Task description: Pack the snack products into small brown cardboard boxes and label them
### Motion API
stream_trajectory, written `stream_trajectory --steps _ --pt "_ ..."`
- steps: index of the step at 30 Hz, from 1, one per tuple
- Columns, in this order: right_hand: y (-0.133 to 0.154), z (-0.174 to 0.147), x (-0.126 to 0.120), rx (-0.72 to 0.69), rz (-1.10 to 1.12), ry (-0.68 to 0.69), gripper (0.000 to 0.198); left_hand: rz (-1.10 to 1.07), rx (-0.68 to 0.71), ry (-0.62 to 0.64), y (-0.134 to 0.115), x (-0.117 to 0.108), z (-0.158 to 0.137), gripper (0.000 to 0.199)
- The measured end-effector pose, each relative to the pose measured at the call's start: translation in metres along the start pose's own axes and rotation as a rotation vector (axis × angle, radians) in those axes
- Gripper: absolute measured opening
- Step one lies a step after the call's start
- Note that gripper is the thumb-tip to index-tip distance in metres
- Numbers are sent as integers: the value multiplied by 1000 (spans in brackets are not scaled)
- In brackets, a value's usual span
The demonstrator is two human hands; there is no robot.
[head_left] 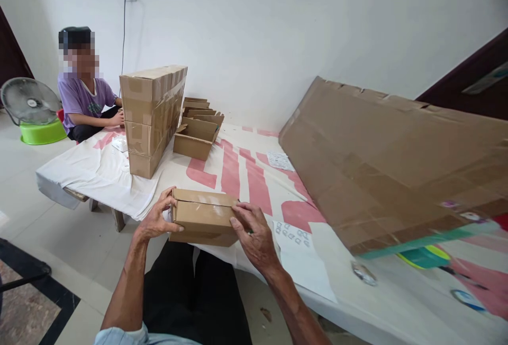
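Observation:
A small brown cardboard box (204,220) with its top flaps folded down is held at the table's front edge, above my lap. My left hand (161,218) grips its left end, thumb on the near side and fingers around the far corner. At the right end, my right hand (256,231) has its fingers bent against the box's top edge and side. A bit of something green shows under those fingers, too small to name. Just beyond stands an open cardboard box (194,146), with several more open boxes behind it.
A tall taped stack of flat boxes (141,123) stands on the cloth-covered table (95,173) at left. A large cardboard panel (389,170) leans on the right, near a teal-and-yellow bowl (424,256) and a tape roll (468,300). Another person (87,96) sits at the far left by a fan (32,101).

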State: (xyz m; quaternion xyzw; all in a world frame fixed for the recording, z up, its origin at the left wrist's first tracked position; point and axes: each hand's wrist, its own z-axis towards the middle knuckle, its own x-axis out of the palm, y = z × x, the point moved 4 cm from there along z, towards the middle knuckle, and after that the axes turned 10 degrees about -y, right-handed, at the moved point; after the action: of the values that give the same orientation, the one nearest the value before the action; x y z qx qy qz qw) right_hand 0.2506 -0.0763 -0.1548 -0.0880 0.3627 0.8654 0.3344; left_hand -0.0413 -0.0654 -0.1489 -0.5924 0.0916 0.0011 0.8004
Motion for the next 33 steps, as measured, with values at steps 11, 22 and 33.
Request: stream_trajectory --steps 11,22,33 --pt "-2 -2 3 -1 -9 -10 30 39 2 2 0 0 2 52" --pt "-10 -3 -5 38 -4 -74 36 56 48 -23 2 4 6 59" --pt "-156 -54 -14 139 -548 62 52 89 53 -56 11 3 5 73"
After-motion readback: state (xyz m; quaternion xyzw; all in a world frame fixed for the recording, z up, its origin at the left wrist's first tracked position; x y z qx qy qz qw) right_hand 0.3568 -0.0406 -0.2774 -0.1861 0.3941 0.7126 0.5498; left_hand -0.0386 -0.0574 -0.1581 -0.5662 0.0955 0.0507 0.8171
